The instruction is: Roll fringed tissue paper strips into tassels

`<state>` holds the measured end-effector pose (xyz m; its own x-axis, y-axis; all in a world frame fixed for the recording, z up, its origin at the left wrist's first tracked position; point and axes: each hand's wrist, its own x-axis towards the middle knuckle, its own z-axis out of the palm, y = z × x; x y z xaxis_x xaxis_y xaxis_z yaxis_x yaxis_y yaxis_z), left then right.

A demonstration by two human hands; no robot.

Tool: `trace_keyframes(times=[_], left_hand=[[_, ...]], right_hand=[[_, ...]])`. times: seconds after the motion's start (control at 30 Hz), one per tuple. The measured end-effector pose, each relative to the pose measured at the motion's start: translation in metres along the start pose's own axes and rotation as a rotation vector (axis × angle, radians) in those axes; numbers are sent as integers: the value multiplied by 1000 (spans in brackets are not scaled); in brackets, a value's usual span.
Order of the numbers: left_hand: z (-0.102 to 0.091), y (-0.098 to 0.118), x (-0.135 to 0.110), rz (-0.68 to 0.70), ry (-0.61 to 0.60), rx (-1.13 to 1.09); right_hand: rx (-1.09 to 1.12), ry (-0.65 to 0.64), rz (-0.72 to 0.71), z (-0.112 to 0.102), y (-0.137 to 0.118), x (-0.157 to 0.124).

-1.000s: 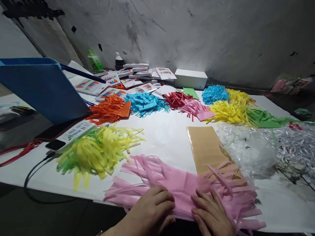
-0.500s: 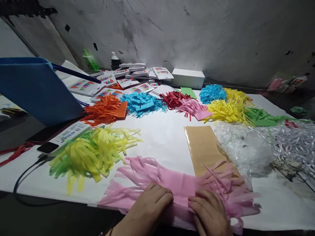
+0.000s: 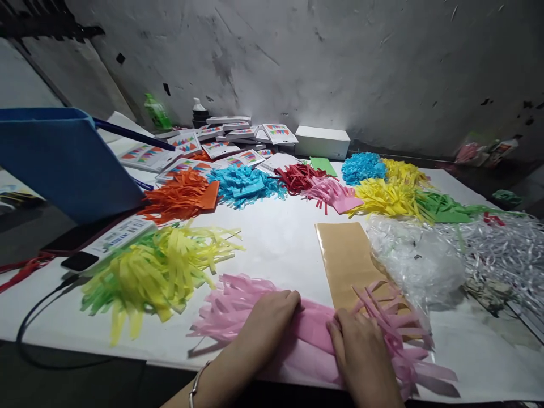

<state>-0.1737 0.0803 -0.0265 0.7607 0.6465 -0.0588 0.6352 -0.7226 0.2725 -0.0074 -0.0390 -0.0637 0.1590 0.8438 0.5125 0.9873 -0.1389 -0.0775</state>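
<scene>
A pink fringed tissue paper (image 3: 313,327) lies at the near edge of the white table, its cut strips fanning out to both sides of an uncut middle band. My left hand (image 3: 272,320) is closed on the band's left part, fingers curled over a fold. On its right part my right hand (image 3: 359,345) grips the same fold, with thumb and fingers bent around it. The fingertips of both hands are partly hidden. Some right-hand strips lie over a brown sheet (image 3: 342,255). Left of the pink paper is a yellow and green fringed bundle (image 3: 164,269).
Orange (image 3: 181,195), blue (image 3: 244,184), red, pink, yellow and green fringed bundles line the table's far side. Printed flat packs (image 3: 221,148) and a white box (image 3: 322,141) stand behind. Clear crumpled plastic (image 3: 419,260) lies right; a blue bin (image 3: 63,158) and cable are left.
Both hands have moved away from the near edge, turning the pink paper's near part over. The pink middle band now looks narrower and folded. The view has shifted slightly.
</scene>
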Motion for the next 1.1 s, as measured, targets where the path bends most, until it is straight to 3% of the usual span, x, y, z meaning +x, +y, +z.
trace_keyframes(times=[0.1, 0.23, 0.37, 0.57, 0.63, 0.77, 0.9, 1.1], left_hand=[[6, -2, 1, -5, 20, 15], [10, -1, 4, -8, 46, 28], [5, 2, 0, -13, 120, 4], [5, 0, -17, 420, 513, -19], [7, -2, -22, 466, 548, -19], [10, -6, -33, 523, 484, -40], [18, -13, -41, 453, 445, -117], [17, -10, -42, 133, 391, -130]], right_hand=[[-34, 116, -26, -6, -6, 2], [203, 181, -208, -7, -15, -3], [271, 209, -239, 3, -17, -13], [403, 202, -203, 1, -13, -16], [387, 208, -248, -1, -15, -17], [302, 226, -300, -2, -15, -25], [373, 172, -222, -3, -11, -30], [211, 42, -70, 3, -10, -13]])
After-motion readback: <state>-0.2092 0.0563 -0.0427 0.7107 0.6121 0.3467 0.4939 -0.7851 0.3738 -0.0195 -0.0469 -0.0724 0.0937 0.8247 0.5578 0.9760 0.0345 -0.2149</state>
